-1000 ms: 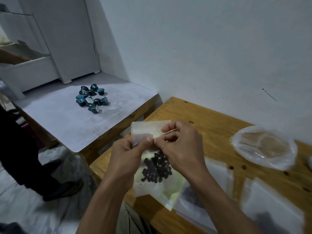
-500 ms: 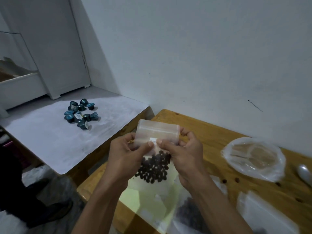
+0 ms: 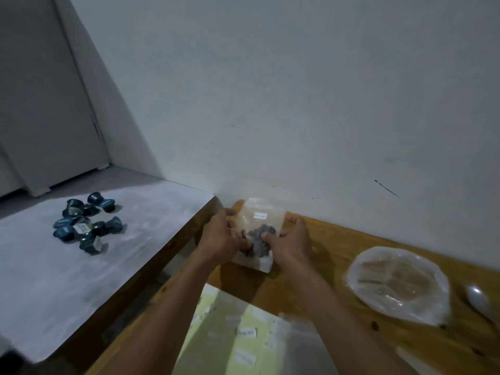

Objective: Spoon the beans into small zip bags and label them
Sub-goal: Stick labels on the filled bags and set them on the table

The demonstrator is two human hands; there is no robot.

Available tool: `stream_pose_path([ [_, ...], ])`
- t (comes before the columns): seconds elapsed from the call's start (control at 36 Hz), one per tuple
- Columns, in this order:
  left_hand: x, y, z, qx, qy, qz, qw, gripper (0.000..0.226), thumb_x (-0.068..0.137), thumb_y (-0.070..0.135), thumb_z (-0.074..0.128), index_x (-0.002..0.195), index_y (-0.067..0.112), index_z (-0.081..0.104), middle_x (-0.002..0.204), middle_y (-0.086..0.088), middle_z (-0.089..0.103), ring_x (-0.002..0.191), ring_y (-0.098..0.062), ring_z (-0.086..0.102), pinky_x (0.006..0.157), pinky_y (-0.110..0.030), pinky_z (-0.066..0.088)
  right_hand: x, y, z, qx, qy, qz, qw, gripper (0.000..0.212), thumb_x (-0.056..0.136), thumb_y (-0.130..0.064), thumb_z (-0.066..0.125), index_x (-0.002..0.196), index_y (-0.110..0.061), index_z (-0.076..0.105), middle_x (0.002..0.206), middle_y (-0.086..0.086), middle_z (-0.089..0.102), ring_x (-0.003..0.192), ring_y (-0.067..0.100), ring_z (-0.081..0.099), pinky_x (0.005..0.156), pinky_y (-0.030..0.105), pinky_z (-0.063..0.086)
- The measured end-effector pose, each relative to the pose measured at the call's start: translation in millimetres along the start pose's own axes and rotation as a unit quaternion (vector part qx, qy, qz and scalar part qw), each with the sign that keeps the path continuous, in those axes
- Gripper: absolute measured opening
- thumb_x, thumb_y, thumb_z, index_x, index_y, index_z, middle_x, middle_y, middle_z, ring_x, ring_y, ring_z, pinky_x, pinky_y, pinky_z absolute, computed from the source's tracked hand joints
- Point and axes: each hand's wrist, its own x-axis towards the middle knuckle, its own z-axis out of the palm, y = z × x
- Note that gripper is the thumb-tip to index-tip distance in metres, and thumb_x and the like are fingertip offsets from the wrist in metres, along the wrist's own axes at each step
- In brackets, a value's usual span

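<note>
A small clear zip bag [image 3: 261, 220] with dark beans [image 3: 260, 238] in it and a small white label [image 3: 260, 216] near its top lies at the far left corner of the wooden table [image 3: 319, 269], close to the wall. My left hand [image 3: 221, 235] holds its left edge and my right hand [image 3: 289, 240] holds its right edge, thumbs over the beans. A yellowish label sheet [image 3: 230, 328] with white stickers lies near me, partly under a clear bag [image 3: 297, 345]. A white spoon [image 3: 480, 299] lies at the right edge.
A crumpled clear plastic bag [image 3: 397, 282] with pale contents sits on the table to the right. A lower white-covered table [image 3: 81, 261] to the left carries several blue capsules [image 3: 86, 223]. A white wall runs close behind both tables.
The bag was held up in front of me with both hands pinching its top. Now it is further away and lower, at the table's far corner, held by its sides.
</note>
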Motion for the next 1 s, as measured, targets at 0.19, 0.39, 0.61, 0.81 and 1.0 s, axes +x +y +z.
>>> stream_pose_path([
  [0.19,20,-9,23,0.123,0.016,0.038,0.992,0.065,0.074,0.023,0.085,0.130,0.014,0.053,0.122,-0.006,0.063,0.094,-0.013,0.057,0.067,-0.016,0.044,14,16,10,-0.161,0.004,-0.057,0.985,0.056,0.088,-0.017,0.072,0.136,-0.014,0.042,0.132,0.011,0.051,0.118,0.028,0.054,0.079,0.028,0.043],
  [0.39,17,-13,21,0.156,0.024,0.054,0.986,0.060,0.080,0.031,0.080,0.133,0.013,0.056,0.130,-0.009,0.063,0.114,-0.022,0.063,0.079,-0.022,0.047,9,17,-1,-0.207,-0.014,-0.084,0.975,0.047,0.093,-0.025,0.067,0.134,-0.013,0.049,0.139,0.011,0.047,0.125,0.027,0.048,0.091,0.027,0.039],
  [0.61,-35,-9,-4,0.138,0.063,0.093,0.984,0.054,0.081,0.034,0.079,0.127,0.010,0.064,0.124,-0.007,0.068,0.109,-0.019,0.063,0.089,-0.031,0.052,-36,13,-42,-0.229,-0.062,-0.121,0.964,0.033,0.090,-0.029,0.071,0.121,-0.020,0.063,0.122,-0.001,0.062,0.109,0.018,0.059,0.085,0.030,0.050],
  [0.81,-116,1,13,0.146,0.009,0.110,0.983,0.042,0.082,0.042,0.076,0.114,0.017,0.070,0.087,0.006,0.068,0.077,-0.005,0.063,0.063,-0.018,0.047,-85,17,-116,-0.340,-0.145,-0.144,0.918,0.037,0.084,-0.036,0.075,0.117,-0.022,0.067,0.112,-0.005,0.068,0.092,0.010,0.060,0.079,0.024,0.045],
  [1.0,-168,5,54,0.303,-0.046,0.042,0.951,0.056,0.078,0.067,0.066,0.108,0.020,0.064,0.103,0.001,0.067,0.091,-0.017,0.063,0.082,-0.040,0.055,-116,43,-154,-0.491,-0.131,-0.114,0.854,0.037,0.080,-0.056,0.069,0.104,-0.028,0.062,0.102,-0.006,0.065,0.093,0.016,0.062,0.082,0.040,0.056],
])
